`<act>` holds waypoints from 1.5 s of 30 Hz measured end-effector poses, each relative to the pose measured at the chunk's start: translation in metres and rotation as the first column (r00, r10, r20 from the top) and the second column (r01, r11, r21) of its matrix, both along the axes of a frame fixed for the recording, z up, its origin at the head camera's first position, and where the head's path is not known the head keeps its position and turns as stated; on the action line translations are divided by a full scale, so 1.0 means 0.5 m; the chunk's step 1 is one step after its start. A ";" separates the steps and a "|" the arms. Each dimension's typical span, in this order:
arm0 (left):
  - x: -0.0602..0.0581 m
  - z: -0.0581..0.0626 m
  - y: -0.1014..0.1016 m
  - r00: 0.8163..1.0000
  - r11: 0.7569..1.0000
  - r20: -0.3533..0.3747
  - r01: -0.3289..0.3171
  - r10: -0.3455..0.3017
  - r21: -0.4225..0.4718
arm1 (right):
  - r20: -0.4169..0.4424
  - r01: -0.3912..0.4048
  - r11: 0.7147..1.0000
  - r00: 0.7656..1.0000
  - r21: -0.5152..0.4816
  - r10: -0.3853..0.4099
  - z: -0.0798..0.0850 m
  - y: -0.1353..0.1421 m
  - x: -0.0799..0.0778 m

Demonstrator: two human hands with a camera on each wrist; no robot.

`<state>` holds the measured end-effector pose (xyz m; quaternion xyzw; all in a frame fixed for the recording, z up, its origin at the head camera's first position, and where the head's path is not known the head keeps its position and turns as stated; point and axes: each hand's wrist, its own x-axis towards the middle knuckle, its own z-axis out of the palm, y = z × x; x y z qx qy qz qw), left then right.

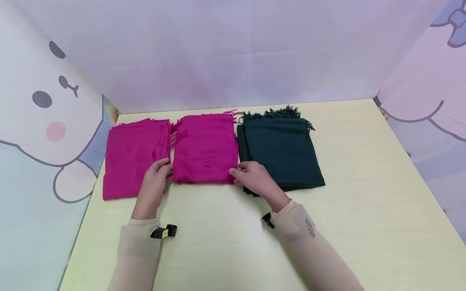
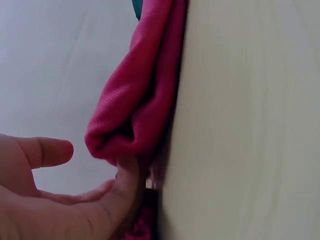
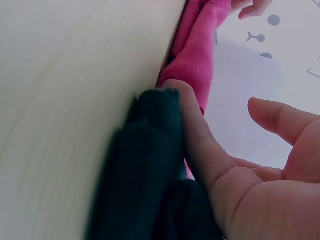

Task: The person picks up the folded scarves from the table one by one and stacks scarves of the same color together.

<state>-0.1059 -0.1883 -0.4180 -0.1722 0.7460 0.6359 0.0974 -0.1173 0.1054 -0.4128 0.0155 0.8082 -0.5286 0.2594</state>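
Note:
A folded magenta scarf (image 1: 205,147) with fringe lies flat between two other folded scarves. At its lower left corner, my left hand (image 1: 154,180) touches the folded edge (image 2: 127,115) with its fingers, the thumb standing apart from the cloth. My right hand (image 1: 256,178) is at the lower right corner; its index finger (image 3: 197,125) presses against the fold between the magenta cloth and the dark green scarf (image 1: 284,153). That thumb is also clear of the fabric. Partly under my left hand lies another folded magenta scarf (image 1: 127,157).
The three scarves sit in a row on a pale wooden table (image 1: 218,242). Behind them hangs a pale lilac curtain (image 1: 236,52), and cartoon-printed cloth (image 1: 32,121) closes the left and right sides. Both forearms wear light sleeves with black wrist straps (image 1: 164,231).

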 end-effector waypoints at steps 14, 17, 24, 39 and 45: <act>0.007 -0.025 0.005 0.983 0.984 0.056 0.178 -0.177 -0.013 | 0.036 0.038 0.996 0.999 -0.079 -0.035 -0.014 -0.010 -0.008; 0.005 -0.028 0.015 0.989 0.981 -0.007 0.148 -0.148 0.127 | 0.031 0.037 0.996 0.999 -0.079 -0.034 -0.018 -0.013 -0.009; -0.002 -0.035 0.039 0.998 0.814 -0.003 0.057 -0.068 0.579 | -0.011 0.043 0.998 0.999 -0.051 -0.044 -0.023 -0.019 -0.008; -0.005 -0.031 0.071 0.972 0.386 0.186 -0.227 0.141 0.894 | -0.078 0.061 0.992 0.996 0.114 -0.052 -0.025 -0.037 -0.009; -0.009 -0.025 0.073 0.969 0.280 0.200 -0.234 0.144 0.931 | 0.077 0.133 0.985 0.989 -0.111 -0.125 -0.026 -0.049 -0.014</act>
